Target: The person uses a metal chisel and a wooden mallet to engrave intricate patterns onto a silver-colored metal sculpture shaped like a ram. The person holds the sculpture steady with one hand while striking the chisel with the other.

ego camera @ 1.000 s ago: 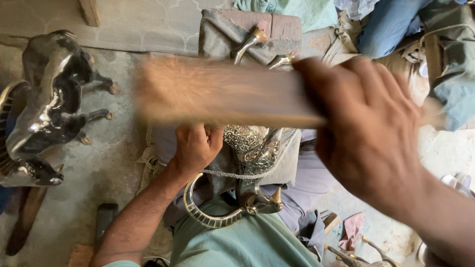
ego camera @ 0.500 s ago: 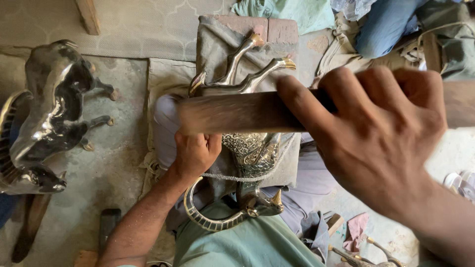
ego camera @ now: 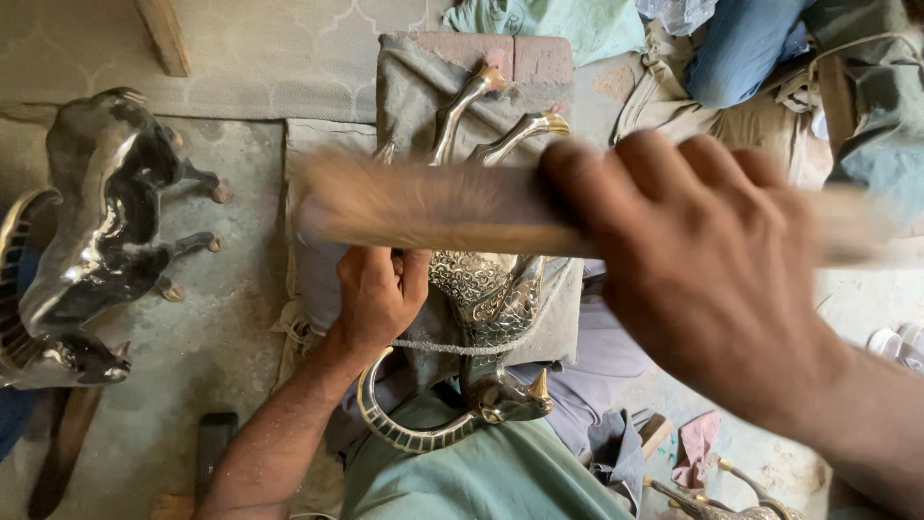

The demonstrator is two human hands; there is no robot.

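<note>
- At centre frame, the left hand (ego camera: pixel 377 294) is pressing down on an ornate metal animal figure (ego camera: pixel 486 289), its grip wrapped closed over the body, apparently steadying it.
- Legs are pointing to 12 o'clock; the horned head is lying at 6 o'clock against the lap.
- A grey cloth pad (ego camera: pixel 414 87) is cushioning the figure underneath.
- The right hand (ego camera: pixel 712 279) is clenching a wooden-backed brush (ego camera: pixel 433 207), blurred, across the figure.
- At 9 o'clock, a dark polished figure (ego camera: pixel 96 231) is lying on the floor.

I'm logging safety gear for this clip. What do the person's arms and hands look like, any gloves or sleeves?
No gloves, rings or watch show. The left hand and its forearm are bare up to the frame edge; the right hand is bare too, blurred, with a bare wrist. No sleeves are visible.
</note>
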